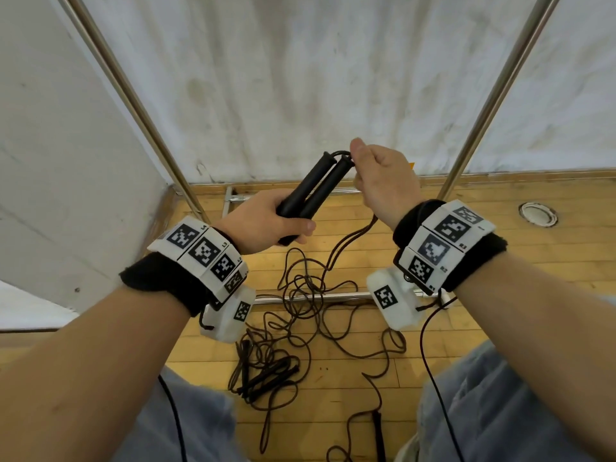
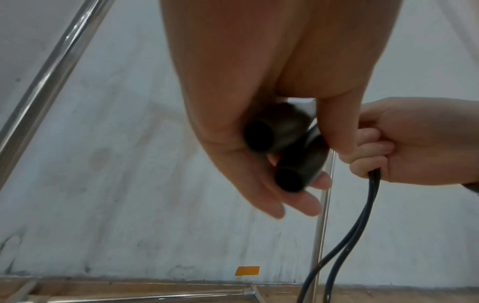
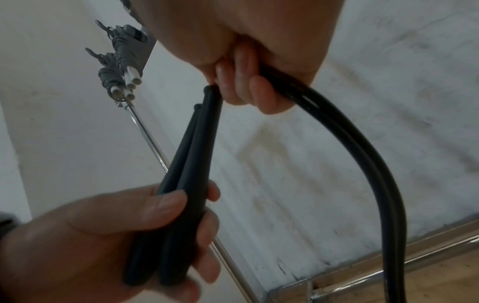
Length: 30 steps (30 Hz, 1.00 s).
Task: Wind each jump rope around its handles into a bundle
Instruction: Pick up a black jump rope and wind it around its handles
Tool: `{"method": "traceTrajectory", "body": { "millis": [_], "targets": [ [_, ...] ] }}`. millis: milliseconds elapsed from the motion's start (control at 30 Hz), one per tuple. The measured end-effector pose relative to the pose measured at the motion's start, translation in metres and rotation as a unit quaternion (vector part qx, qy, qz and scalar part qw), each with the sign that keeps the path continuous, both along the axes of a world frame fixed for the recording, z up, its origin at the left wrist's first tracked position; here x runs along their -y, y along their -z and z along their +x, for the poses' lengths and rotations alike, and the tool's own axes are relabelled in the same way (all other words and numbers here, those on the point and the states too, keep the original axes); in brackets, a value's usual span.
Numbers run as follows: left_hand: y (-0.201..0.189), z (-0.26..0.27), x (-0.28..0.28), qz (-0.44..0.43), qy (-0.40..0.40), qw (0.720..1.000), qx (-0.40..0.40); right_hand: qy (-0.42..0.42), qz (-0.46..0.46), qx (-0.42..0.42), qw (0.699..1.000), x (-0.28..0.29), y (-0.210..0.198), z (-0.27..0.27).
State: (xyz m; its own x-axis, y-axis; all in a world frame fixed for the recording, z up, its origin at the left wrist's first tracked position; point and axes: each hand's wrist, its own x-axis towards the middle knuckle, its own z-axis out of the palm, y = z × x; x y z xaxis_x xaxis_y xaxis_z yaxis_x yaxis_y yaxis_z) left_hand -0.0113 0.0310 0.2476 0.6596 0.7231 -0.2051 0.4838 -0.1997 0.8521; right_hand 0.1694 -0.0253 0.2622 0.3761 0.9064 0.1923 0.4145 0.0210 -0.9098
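We note the left hand (image 1: 266, 218) gripping both black handles (image 1: 313, 185) side by side, raised over the wooden floor (image 1: 500, 248). Beside their tips, the right hand (image 1: 383, 181) clasps the doubled rope (image 3: 362, 153); a second jump rope (image 1: 263, 375) lies tangled below.

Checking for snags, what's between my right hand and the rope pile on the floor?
In the head view, only the doubled rope hangs from the right hand down to the pile; nothing else intervenes.

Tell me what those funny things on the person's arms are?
Each bare forearm wears a black cloth wristband carrying white blocks printed with black-and-white square codes. A white camera box hangs under each wrist, and thin black cables trail away.
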Motion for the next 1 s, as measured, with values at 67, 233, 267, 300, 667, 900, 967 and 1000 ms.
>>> {"method": "traceTrajectory", "body": {
  "millis": [67,233,267,300,667,900,967,1000],
  "targets": [
    [0.000,0.000,0.002,0.000,-0.021,0.999,0.029,0.025,-0.003,0.022,0.999,0.000,-0.001,0.003],
    [0.000,0.004,0.014,0.188,-0.062,0.980,-0.006,0.050,0.012,-0.009,0.999,-0.002,-0.001,0.002],
    [-0.001,0.005,0.016,0.198,-0.067,0.978,-0.013,0.053,0.016,-0.031,0.998,-0.003,-0.001,0.003],
    [-0.002,0.006,0.016,0.192,-0.076,0.978,-0.013,0.054,0.018,-0.053,0.997,-0.003,-0.002,0.003],
    [-0.025,0.011,0.010,-0.117,-0.221,0.920,0.301,-0.130,-0.077,-0.049,0.987,0.004,0.013,-0.015],
    [-0.026,0.014,0.004,-0.119,-0.272,0.905,0.304,-0.187,-0.106,-0.021,0.976,0.006,0.020,-0.026],
    [-0.026,0.012,0.002,-0.112,-0.283,0.904,0.301,-0.192,-0.117,-0.041,0.974,0.008,0.023,-0.029],
    [-0.027,0.011,0.001,-0.109,-0.291,0.902,0.299,-0.189,-0.112,-0.056,0.974,0.008,0.024,-0.030]
  ]
}}
